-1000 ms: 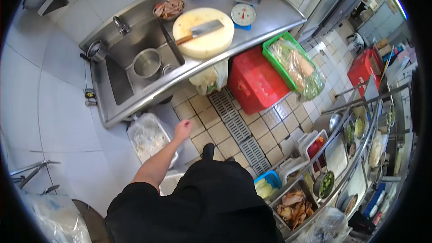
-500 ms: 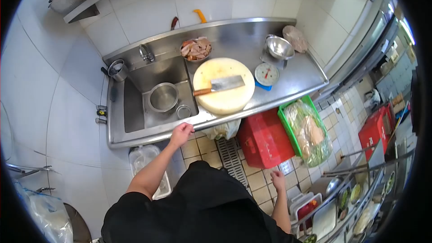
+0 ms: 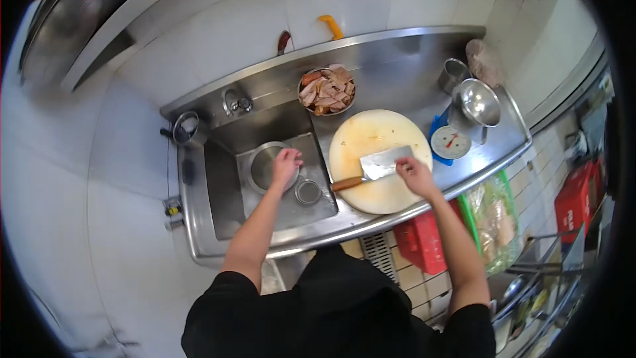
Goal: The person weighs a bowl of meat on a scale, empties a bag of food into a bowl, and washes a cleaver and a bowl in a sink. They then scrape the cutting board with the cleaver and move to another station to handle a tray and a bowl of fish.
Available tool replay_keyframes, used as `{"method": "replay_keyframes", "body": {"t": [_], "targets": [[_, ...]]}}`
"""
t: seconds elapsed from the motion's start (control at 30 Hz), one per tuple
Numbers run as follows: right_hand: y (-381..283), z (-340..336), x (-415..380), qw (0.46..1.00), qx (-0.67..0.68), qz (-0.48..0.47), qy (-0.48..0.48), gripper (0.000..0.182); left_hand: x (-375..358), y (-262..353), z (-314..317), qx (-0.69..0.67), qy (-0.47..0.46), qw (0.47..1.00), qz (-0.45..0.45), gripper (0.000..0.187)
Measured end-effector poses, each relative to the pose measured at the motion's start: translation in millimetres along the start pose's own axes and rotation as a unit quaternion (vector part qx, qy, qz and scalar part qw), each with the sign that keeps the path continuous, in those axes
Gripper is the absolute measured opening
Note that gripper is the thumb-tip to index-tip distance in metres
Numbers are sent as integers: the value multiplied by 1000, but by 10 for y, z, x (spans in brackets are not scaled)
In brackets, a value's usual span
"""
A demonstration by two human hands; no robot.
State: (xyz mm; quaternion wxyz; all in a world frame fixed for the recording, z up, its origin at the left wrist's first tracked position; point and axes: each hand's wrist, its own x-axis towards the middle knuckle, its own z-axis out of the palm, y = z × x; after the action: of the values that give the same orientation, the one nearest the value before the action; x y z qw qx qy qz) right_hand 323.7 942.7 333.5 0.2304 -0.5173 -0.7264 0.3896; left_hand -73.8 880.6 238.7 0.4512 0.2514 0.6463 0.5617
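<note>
My left hand (image 3: 286,168) is over the sink (image 3: 225,215), in front of the round metal bowl (image 3: 263,162) standing in it. Its fingers are loosely bent and apart, holding nothing. A small metal cup (image 3: 308,192) is beside that bowl. My right hand (image 3: 415,176) hovers over the right side of the thick round chopping board (image 3: 371,132), fingers half bent with nothing visible in them. Its fingertips are by the blade corner of a cleaver (image 3: 384,163); whether they touch cannot be seen. The cleaver lies flat, its wooden handle pointing left.
A bowl of cut meat (image 3: 327,91) stands behind the board. To the right are a kitchen scale (image 3: 450,142), a metal colander or bowl (image 3: 479,103) and a metal pot (image 3: 454,75). A tap (image 3: 236,102) rises behind the sink. Below the counter are a red crate (image 3: 424,242) and a green basket (image 3: 470,219).
My left hand has moved from the counter's front edge to over the sink. My right hand has risen from beside my body to over the board. The view has come closer to the counter.
</note>
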Motion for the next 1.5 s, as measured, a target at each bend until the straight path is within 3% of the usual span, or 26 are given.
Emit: {"method": "replay_keyframes", "body": {"t": [0.03, 0.13, 0.17, 0.23, 0.3, 0.43, 0.53, 0.63, 0.73, 0.87, 1.07, 1.2, 1.27, 1.4, 1.5], "targets": [[103, 93, 387, 999, -1, -48, 15, 26, 328, -53, 57, -15, -22, 1000, -12, 18], [-296, 188, 1333, 999, -36, -15, 19, 30, 992, 31, 472, 21, -67, 997, -19, 21], [-296, 262, 1651, 995, -70, -59, 34, 32, 1207, 15, 596, 12, -71, 995, -63, 24], [-295, 472, 2217, 988, -133, -60, 48, 35, 1398, 69, 869, -62, -30, 990, -123, 29], [-314, 685, 2610, 991, -103, -33, 72, 40, 1493, 109, 1033, -118, -6, 980, -162, 36], [-318, 944, 3210, 989, -105, -36, 99, 51, 1729, -69, 1124, -182, 41, 969, -164, 29], [-173, 1189, 3561, 982, -90, -98, 131, 59, 1844, -76, 930, -246, 2, 953, -177, 25], [1, 1358, 3803, 973, -87, -150, 155, 66, 1953, 11, 764, -214, -19, 960, -181, 21], [88, 1442, 3944, 998, -12, -49, 32, 74, 2122, 59, 572, -157, -26, 975, -158, 21], [33, 1508, 3641, 998, 5, -6, 66, 72, 2176, 93, 405, -142, -4, 981, -136, 16], [-106, 1470, 3381, 995, 92, -33, 36, 57, 1916, 125, 234, -142, -23, 984, -103, 20], [-497, 1215, 2905, 993, 46, -20, 105, 45, 1434, 621, 144, -151, -9, 983, -106, 15], [-640, 993, 2568, 991, 60, -10, 122, 42, 1289, 643, 20, -154, -33, 986, -58, 12], [-973, 303, 1526, 939, 315, 97, 96, 35, 617, 1330, 229, -106, -84, 989, -59, 17], [-967, -5, 701, 928, 329, 57, 163, 26, 142, 1617, 499, -68, -191, 977, -62, 26]]}}
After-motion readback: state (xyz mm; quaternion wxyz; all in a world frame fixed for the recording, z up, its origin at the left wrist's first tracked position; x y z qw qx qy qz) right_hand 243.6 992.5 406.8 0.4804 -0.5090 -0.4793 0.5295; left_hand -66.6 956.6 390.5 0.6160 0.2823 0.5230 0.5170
